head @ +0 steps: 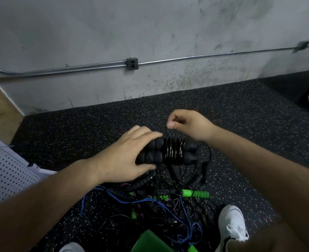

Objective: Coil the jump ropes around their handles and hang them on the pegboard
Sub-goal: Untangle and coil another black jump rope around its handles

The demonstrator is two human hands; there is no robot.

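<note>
Left hand: the left hand (128,153) is curled over a pair of black handles (156,155), thumb underneath and fingers on top, holding them side by side above the floor.
Right hand: the right hand (188,124) pinches a thin black rope (166,132) between thumb and forefinger, just above the handles.
Coil: several turns of the rope (173,150) already lie around the middle of both handles; the rest hangs in a loose loop off their right ends.
Pile below: directly under the hands lies a tangled pile of jump ropes (159,202) with black ribbed handles, a green handle (195,194) and a blue cord (113,197) crossing through it. The hanging loop runs down towards this tangle; whether it is caught in it cannot be told.
Pegboard: the white pegboard (8,175) lies at the left edge, well apart from the handles.
Floor: a dark speckled floor (77,128) carries everything.
Feet: a white shoe (232,224) stands just right of the pile, another (71,247) at the bottom edge.
Green object: a flat green object (150,242) sits at the bottom, touching the pile.
Wall: a grey wall (150,24) with a metal conduit (204,56) and an outlet box (132,63).
</note>
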